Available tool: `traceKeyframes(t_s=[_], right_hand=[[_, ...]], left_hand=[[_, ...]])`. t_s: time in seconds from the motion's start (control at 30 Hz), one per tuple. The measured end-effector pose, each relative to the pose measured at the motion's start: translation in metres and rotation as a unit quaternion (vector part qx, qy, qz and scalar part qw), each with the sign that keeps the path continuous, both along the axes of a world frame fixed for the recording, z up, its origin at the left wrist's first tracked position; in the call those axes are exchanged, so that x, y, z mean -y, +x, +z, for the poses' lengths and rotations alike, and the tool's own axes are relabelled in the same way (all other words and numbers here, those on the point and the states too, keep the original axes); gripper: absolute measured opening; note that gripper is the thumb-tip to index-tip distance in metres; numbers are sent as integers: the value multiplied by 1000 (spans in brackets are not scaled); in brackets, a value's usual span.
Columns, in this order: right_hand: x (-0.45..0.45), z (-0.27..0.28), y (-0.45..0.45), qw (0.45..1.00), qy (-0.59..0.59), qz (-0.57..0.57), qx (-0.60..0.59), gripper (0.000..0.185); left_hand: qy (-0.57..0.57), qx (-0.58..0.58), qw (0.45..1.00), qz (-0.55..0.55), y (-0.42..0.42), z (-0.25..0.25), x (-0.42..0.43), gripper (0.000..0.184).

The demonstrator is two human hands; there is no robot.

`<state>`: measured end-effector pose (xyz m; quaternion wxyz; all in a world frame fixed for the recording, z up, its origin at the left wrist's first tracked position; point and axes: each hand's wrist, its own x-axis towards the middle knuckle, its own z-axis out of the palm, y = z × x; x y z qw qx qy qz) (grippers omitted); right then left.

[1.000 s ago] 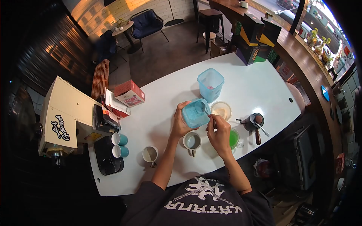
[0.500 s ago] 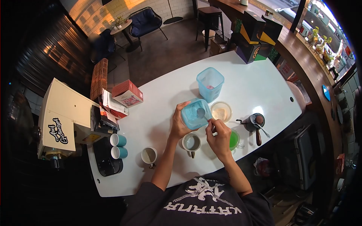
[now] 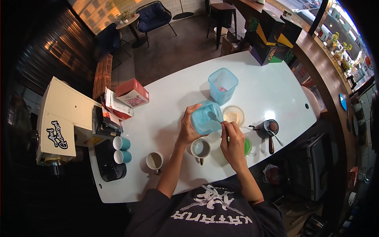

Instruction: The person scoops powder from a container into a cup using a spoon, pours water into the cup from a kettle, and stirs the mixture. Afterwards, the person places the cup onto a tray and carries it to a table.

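Note:
My left hand (image 3: 188,127) is wrapped round a blue plastic container (image 3: 207,128), tilted above the table, with light-blue powdery contents inside. In my right hand (image 3: 233,140) is the handle of a spoon (image 3: 214,116), its bowl inside that container. Just below sits a cup (image 3: 200,148) with something greyish in it. A glass cup of green liquid (image 3: 248,146) is partly hidden behind my right hand. Beyond the hands stand a taller blue container (image 3: 223,85) with a little pink in the bottom and a round tub (image 3: 233,115) of pale contents.
Another cup (image 3: 154,161) stands on the white table (image 3: 173,94) at left, near two teal cups (image 3: 122,150) and a cream-coloured machine (image 3: 59,118). A red box (image 3: 132,93) lies behind. At right is a dark pot (image 3: 267,130) with a spoon across it.
The spoon has turned within the blue container, its bowl now showing edge-on more than before. My right hand has shifted slightly right and down. The whole view has moved a little.

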<state>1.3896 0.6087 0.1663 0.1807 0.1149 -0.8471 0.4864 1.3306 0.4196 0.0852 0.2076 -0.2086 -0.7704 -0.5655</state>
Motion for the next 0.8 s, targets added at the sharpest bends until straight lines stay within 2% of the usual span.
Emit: traceKeyframes(t_s=[0.27, 0.57, 0.8], right_hand=[[-2, 3, -5, 999, -13, 47, 21, 11], [1, -7, -14, 996, -69, 33, 55, 10], [6, -15, -15, 992, -119, 15, 33, 15]], left_hand=[[4, 4, 1000, -5, 0, 0, -1, 105], [-16, 11, 999, -27, 2, 0, 2, 107], [7, 18, 1000, -15, 1, -3, -2, 104]])
